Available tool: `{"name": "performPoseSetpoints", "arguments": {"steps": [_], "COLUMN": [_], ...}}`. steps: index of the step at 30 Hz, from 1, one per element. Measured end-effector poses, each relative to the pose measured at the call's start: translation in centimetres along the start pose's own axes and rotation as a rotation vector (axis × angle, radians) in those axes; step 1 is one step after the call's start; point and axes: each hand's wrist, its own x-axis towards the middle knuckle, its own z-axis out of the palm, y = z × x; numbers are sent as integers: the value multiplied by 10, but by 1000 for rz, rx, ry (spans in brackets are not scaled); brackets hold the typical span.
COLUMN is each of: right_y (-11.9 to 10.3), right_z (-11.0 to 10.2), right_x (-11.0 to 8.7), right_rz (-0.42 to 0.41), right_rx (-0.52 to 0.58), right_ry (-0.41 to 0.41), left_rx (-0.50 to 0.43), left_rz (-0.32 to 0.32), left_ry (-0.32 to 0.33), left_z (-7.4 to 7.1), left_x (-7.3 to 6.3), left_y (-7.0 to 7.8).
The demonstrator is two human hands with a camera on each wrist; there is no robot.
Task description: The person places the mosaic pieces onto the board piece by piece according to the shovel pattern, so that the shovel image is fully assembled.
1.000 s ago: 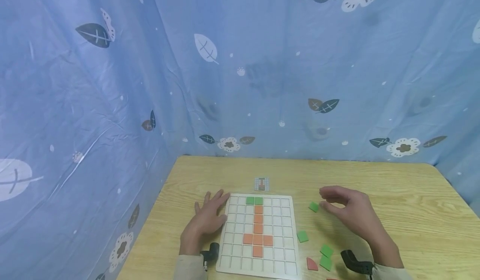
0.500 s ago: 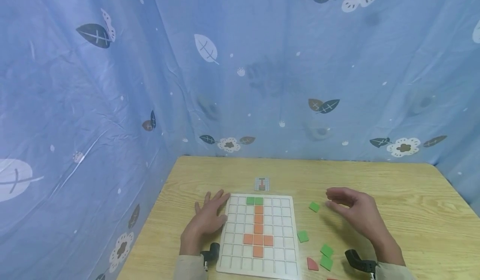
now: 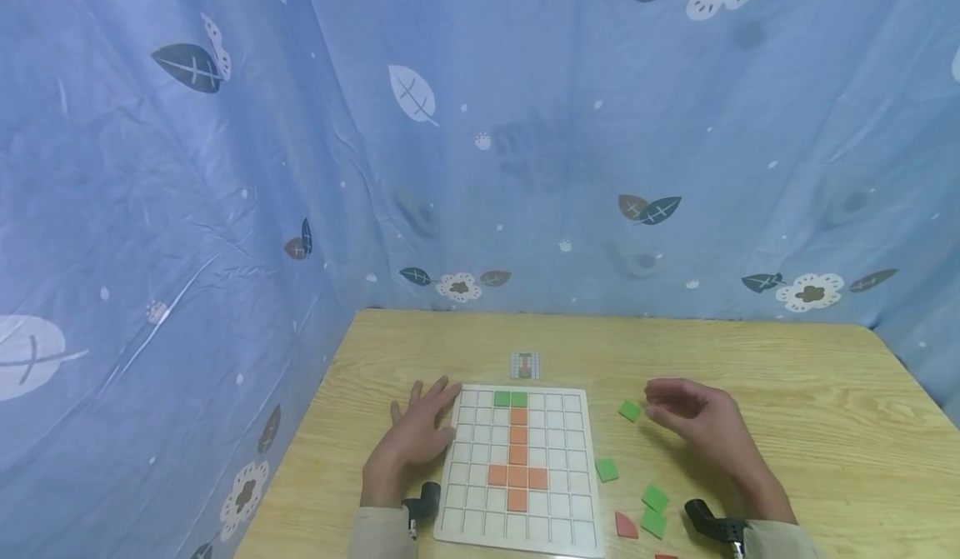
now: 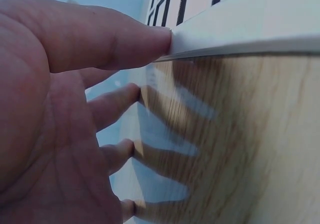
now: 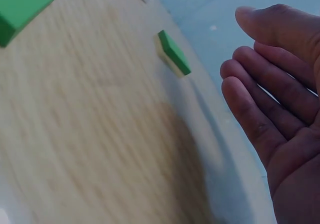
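A white grid board (image 3: pixel 465 524) lies on the wooden table, with several orange square tiles (image 3: pixel 517 476) forming a cross and two green tiles (image 3: pixel 510 399) in its far row. My left hand (image 3: pixel 411 442) rests at the board's left edge, fingers spread; in the left wrist view the thumb touches the board's side (image 4: pixel 220 41). To the right of the board, my right hand (image 3: pixel 701 417) hovers over the table with loosely curved fingers and nothing in it. Closest to its fingertips is a loose green square tile (image 3: pixel 629 411), also seen in the right wrist view as a green tile (image 5: pixel 174 53).
More green tiles lie right of the board, one near its edge (image 3: pixel 607 470) and two touching (image 3: pixel 654 509). A red quarter-round tile (image 3: pixel 626 526) sits near them. Beyond the board is a small printed pattern card (image 3: pixel 525 366). A blue patterned curtain (image 3: pixel 570 167) borders the table.
My right hand drew back slightly to the right, then came a little left again toward the nearest green tile. The left hand, board and tiles stay put.
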Motion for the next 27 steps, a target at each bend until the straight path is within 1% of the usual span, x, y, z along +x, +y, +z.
{"name": "performPoseSetpoints", "arguments": {"steps": [10,14,18,21,27], "right_y": [9,10,10,12,12], "right_z": [9,11,14,16,21], "right_x": [2,2,2,2,3], "right_rz": [49,67,72,53,19], "right_rx": [41,25,-27,-75,-207], "right_ry": [-39,-40,-34,-25,1], "left_rx": [10,9,4,1,2], "left_rz": [-7,-8,-5,-3,7], "left_ry": [-5,-2,1,1,4], "left_z": [0,1,1,1,1], "left_x": [1,0,-1,-1,-1], "left_y": [0,1,1,1,0]}}
